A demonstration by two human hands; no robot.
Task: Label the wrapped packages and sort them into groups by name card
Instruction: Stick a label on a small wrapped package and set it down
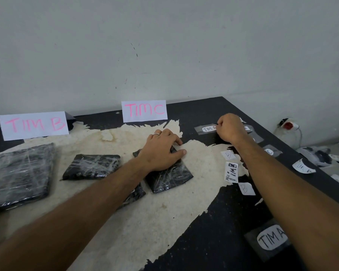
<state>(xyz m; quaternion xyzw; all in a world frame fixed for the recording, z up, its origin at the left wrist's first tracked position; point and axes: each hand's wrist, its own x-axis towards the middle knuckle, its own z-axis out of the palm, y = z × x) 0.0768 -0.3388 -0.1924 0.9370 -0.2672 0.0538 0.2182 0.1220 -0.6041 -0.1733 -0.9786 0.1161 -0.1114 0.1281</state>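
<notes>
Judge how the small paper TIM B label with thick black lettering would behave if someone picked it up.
The small paper TIM B label probably flops and weighs almost nothing: it looks thin, with uneven cut edges. It lies flat on the black tabletop, so lifting an edge may prove fiddly.

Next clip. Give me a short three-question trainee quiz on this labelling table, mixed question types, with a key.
1. True or false: the left hand rests on a black wrapped package.
2. Which name cards stand against the wall? A) TIM A and TIM B. B) TIM B and TIM C. C) TIM A and TIM C.
3. What do the fingers of the right hand pinch at?

Key
1. True.
2. B.
3. A small taped TIM A label at the far right of the table; whether it has lifted off cannot be told.
</notes>
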